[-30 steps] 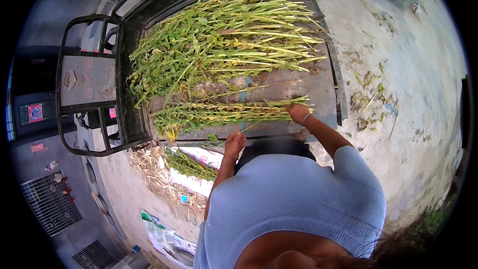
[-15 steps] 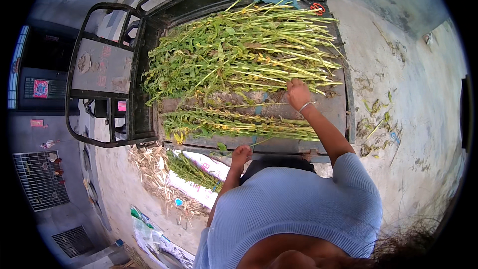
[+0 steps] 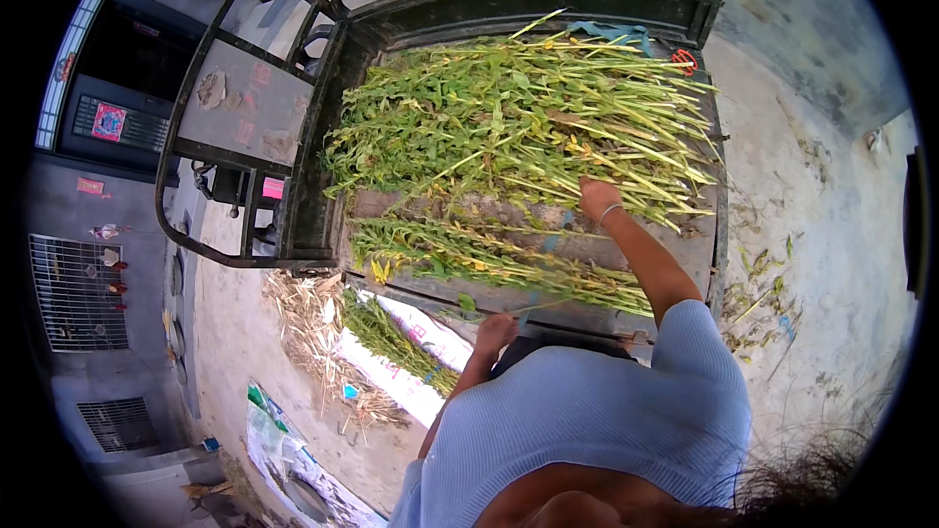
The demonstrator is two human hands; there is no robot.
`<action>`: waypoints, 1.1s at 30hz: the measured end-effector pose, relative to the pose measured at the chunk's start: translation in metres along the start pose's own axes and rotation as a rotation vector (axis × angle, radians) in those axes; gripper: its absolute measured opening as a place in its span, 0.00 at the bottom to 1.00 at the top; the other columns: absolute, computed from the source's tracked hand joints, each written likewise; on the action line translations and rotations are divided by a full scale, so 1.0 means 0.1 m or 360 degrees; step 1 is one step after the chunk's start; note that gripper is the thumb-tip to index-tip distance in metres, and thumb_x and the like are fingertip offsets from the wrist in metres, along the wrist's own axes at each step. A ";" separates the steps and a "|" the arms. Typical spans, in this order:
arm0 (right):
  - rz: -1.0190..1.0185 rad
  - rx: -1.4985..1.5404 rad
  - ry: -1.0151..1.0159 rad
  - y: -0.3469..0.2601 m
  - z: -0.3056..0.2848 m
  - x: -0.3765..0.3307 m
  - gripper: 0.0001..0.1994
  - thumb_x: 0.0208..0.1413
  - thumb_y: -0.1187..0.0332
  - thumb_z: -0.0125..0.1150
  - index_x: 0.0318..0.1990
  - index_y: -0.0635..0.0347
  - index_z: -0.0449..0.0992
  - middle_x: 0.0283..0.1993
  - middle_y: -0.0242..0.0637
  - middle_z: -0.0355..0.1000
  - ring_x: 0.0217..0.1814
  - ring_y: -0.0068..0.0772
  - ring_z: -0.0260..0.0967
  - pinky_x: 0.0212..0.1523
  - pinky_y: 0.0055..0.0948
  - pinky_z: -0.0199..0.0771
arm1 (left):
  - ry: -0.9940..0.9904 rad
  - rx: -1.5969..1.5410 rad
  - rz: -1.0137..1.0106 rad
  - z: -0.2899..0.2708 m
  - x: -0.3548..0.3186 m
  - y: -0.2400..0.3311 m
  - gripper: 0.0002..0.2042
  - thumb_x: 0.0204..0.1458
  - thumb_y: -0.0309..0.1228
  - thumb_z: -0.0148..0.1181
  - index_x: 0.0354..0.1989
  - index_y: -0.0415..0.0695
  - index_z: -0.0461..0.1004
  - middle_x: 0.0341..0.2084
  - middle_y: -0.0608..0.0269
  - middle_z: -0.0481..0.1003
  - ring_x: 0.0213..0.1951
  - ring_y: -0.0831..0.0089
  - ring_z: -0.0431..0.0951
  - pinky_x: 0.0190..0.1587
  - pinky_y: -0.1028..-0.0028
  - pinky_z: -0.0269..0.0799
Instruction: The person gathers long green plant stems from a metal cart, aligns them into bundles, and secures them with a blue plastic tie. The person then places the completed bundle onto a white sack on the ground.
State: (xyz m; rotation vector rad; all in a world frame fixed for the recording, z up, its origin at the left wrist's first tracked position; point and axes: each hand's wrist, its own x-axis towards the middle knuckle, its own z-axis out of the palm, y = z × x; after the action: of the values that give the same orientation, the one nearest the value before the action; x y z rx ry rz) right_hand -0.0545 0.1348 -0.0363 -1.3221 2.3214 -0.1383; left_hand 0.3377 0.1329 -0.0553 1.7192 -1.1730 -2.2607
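A large heap of cut leafy green stalks (image 3: 509,122) covers the far part of a cart bed (image 3: 646,235), bare pale stem ends pointing right. At its near edge, toward the stem ends, my right hand (image 3: 599,199) is closed among the stalks; whatever its fingers grip is hidden. A smaller row of yellowing stalks (image 3: 489,252) lies along the near side of the bed. Just off the bed's near edge, my left hand (image 3: 496,332) is closed on a thin green stalk (image 3: 548,306), which extends rightward.
Metal rails (image 3: 245,122) bound the cart bed at left and along the far side. A red ring-like object (image 3: 684,63) lies at the far right corner. On the floor, more stalks (image 3: 396,342) rest on white sacking (image 3: 377,367) beside dry straw (image 3: 298,323). Scattered leaves (image 3: 768,284) lie at right.
The whole view has shifted, so the cart appears further right and lower. My right hand has moved further in against the large heap. My left hand still holds the thin stalk near the bed's edge.
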 end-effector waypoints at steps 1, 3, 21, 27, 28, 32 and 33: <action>-0.0065 0.0062 -0.0044 -0.06 -0.15 -0.09 0.14 0.51 0.66 0.53 0.42 0.66 0.66 0.33 0.49 0.73 0.36 0.46 0.72 0.33 0.43 0.73 | -0.0011 -0.0019 -0.0024 0.00 0.03 -0.06 0.11 0.49 0.37 0.59 0.36 0.43 0.71 0.29 0.64 0.74 0.31 0.73 0.75 0.32 0.75 0.72; -0.0132 0.0207 -0.0021 -0.06 -0.24 -0.14 0.16 0.54 0.61 0.51 0.41 0.67 0.66 0.34 0.51 0.72 0.37 0.48 0.71 0.35 0.44 0.73 | -0.0097 0.0057 0.0009 0.06 0.10 -0.02 0.09 0.53 0.37 0.55 0.35 0.45 0.71 0.31 0.65 0.75 0.32 0.75 0.74 0.35 0.76 0.72; 0.0108 -0.0261 0.0295 0.09 -0.88 0.48 0.31 0.43 0.52 0.63 0.52 0.58 0.64 0.54 0.44 0.62 0.55 0.40 0.60 0.47 0.38 0.69 | -0.0068 0.0007 -0.0070 0.05 0.05 0.08 0.08 0.51 0.35 0.57 0.35 0.45 0.71 0.28 0.67 0.74 0.27 0.78 0.74 0.31 0.78 0.72; 0.0262 -0.0498 0.0188 0.13 -0.94 1.16 0.42 0.43 0.59 0.66 0.64 0.55 0.47 0.68 0.38 0.41 0.67 0.39 0.44 0.58 0.45 0.55 | -0.0086 -0.0034 0.0026 -0.06 0.16 0.08 0.08 0.51 0.34 0.58 0.36 0.45 0.71 0.28 0.66 0.74 0.28 0.78 0.74 0.31 0.79 0.73; 0.0295 -0.0538 0.0210 0.11 -0.92 1.22 0.40 0.44 0.63 0.65 0.63 0.55 0.48 0.65 0.38 0.47 0.65 0.38 0.48 0.56 0.46 0.55 | -0.0062 -0.0024 -0.0005 -0.08 0.16 0.10 0.08 0.51 0.34 0.57 0.36 0.45 0.71 0.29 0.66 0.75 0.29 0.77 0.75 0.31 0.78 0.73; 0.0299 -0.0642 0.0096 0.00 -0.90 1.41 0.30 0.48 0.65 0.60 0.59 0.56 0.56 0.56 0.37 0.61 0.60 0.37 0.54 0.53 0.46 0.57 | -0.0085 -0.0170 0.0007 -0.22 0.24 0.08 0.08 0.51 0.33 0.58 0.37 0.46 0.72 0.28 0.66 0.75 0.29 0.78 0.75 0.31 0.78 0.73; 0.0269 -0.0674 0.0030 -0.03 -0.90 1.40 0.27 0.49 0.64 0.60 0.56 0.57 0.59 0.55 0.37 0.62 0.60 0.37 0.54 0.54 0.47 0.57 | -0.0029 -0.0205 -0.0007 -0.23 0.27 0.07 0.07 0.50 0.33 0.58 0.35 0.46 0.72 0.28 0.66 0.75 0.29 0.77 0.75 0.30 0.78 0.73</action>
State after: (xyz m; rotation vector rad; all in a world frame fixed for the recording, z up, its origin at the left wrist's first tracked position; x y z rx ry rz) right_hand -0.1525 0.0037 -0.0032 -1.3017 2.5577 0.4184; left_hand 0.3448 0.1028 -0.0751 1.6592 -1.0036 -2.3036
